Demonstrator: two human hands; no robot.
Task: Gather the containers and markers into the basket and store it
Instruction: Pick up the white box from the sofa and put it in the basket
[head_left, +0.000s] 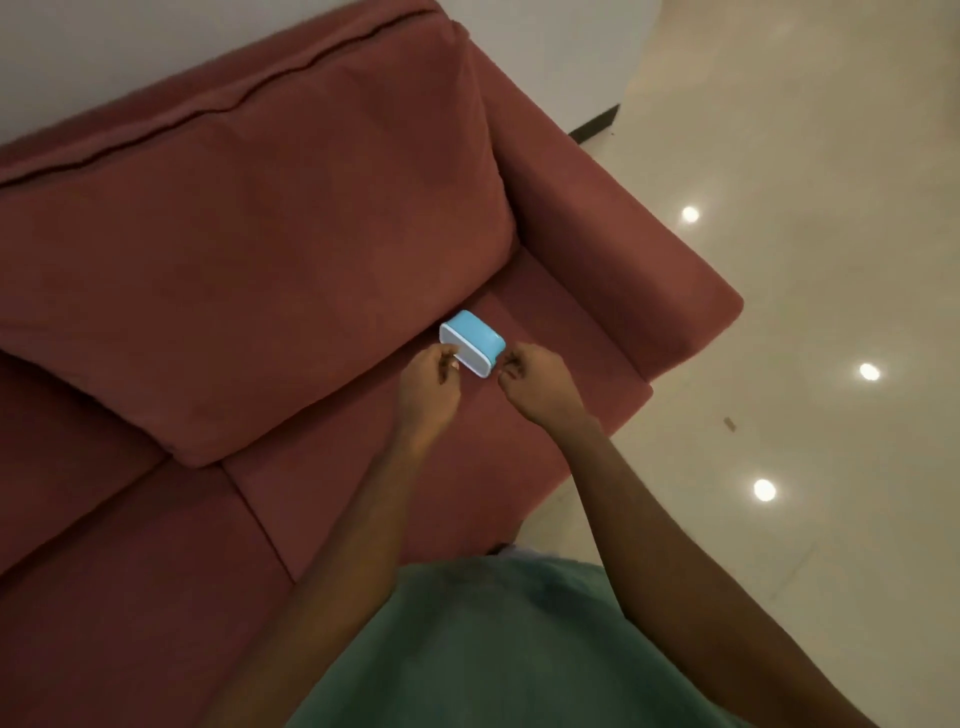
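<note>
Container: it is lying on the seat of the red sofa, a small blue box with a white face turned toward me. It is sitting just in front of the back cushion and near the armrest.
Head view, left hand: I am reaching it forward with fingers curled. The fingertips are touching the left end of the white face; I cannot tell whether they are pinching it.
Head view, right hand: I am holding it with fingers curled just beside the box's right end. I cannot tell whether it is touching or gripping.
Direction: the box is lying ahead of both hands and between them, slightly above their knuckles in the picture.
Long axis: it is running crosswise to my arms, from far-left to near-right, so each hand is facing one short end.
Nearer hand: the left seems to be making contact first.
Step, as I judge it: I am closing in for a two-handed lift.
Basket and markers: not showing here.
Surroundings: pale glossy floor is reflecting lights.
</note>
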